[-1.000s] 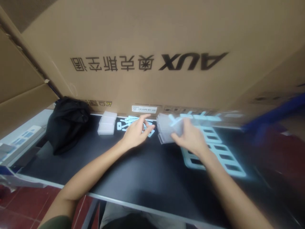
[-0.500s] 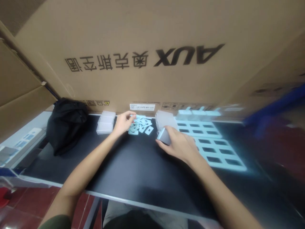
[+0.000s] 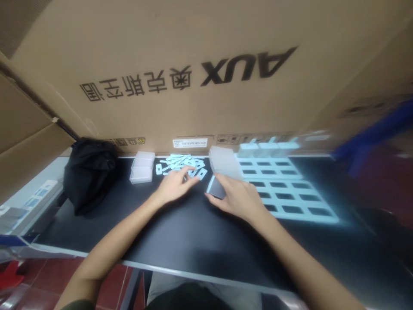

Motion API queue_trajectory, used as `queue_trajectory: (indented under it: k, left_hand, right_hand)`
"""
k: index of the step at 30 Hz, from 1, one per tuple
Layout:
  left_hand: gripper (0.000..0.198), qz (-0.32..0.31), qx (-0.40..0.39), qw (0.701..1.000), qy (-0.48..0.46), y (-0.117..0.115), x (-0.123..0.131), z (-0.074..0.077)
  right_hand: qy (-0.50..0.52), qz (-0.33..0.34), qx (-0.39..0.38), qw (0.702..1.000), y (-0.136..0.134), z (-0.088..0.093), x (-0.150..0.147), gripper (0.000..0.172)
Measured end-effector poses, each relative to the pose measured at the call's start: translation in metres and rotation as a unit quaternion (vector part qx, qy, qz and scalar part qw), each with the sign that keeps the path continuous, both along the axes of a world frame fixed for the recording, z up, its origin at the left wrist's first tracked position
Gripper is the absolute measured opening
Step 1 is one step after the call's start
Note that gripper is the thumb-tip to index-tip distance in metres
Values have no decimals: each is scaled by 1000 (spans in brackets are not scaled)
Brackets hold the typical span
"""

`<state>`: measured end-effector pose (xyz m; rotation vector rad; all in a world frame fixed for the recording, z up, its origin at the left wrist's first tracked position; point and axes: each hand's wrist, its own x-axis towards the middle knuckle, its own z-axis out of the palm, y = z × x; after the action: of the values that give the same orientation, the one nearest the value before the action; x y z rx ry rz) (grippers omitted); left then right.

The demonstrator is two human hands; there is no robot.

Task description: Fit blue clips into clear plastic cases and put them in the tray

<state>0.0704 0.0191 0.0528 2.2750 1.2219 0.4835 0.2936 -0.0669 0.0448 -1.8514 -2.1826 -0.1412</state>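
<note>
My right hand [image 3: 238, 196] grips a small flat translucent case [image 3: 217, 188] with a pale blue edge along its left side, held just above the black table [image 3: 187, 237]. My left hand [image 3: 176, 185] is at the near side of a loose pile of small pale blue plastic pieces [image 3: 176, 160], each with a slot in it. Its thumb and forefinger are apart, and nothing shows between them. Part of the pile is hidden behind those fingers. Behind my right hand lies a stack of translucent cases [image 3: 224, 160].
Another stack of translucent cases [image 3: 142, 168] stands left of the pile. Pale blue slotted trays [image 3: 292, 211] lie on the right, with pale blue blocks [image 3: 269, 149] behind them. A black cloth bag [image 3: 88, 176] sits at the left. A large cardboard box [image 3: 161, 112] walls off the back.
My left hand has come toward me and right, from the pile's far left side to its near side, and its fingers have parted. The pile is more spread to the left. The right hand keeps its case.
</note>
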Motion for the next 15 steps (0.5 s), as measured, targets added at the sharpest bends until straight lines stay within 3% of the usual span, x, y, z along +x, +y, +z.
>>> queue_trajectory:
  k: [3,5,8,11,15]
  left_hand:
    - [46,-110,-157,978,-88,-24,15,-4]
    - [43,-131,-220,960,-116,-29,19,-6]
    - [45,-133,-254,948,-139,-18,15,-7]
    - [49,-74,-201,968,-132,7,3,-4]
    - [50,47,-10,998,-42,50,-13,-3]
  right_hand:
    - [10,25,-2,1000,-2,-2,-5,52]
    - [19,32,4,999,-3,-5,-6,56]
    - [48,30,18,998,-3,-9,-5,68]
    - [76,33,23,996,-3,-11,-4,74]
    - [58,48,-2,997,-4,-12,-8,58]
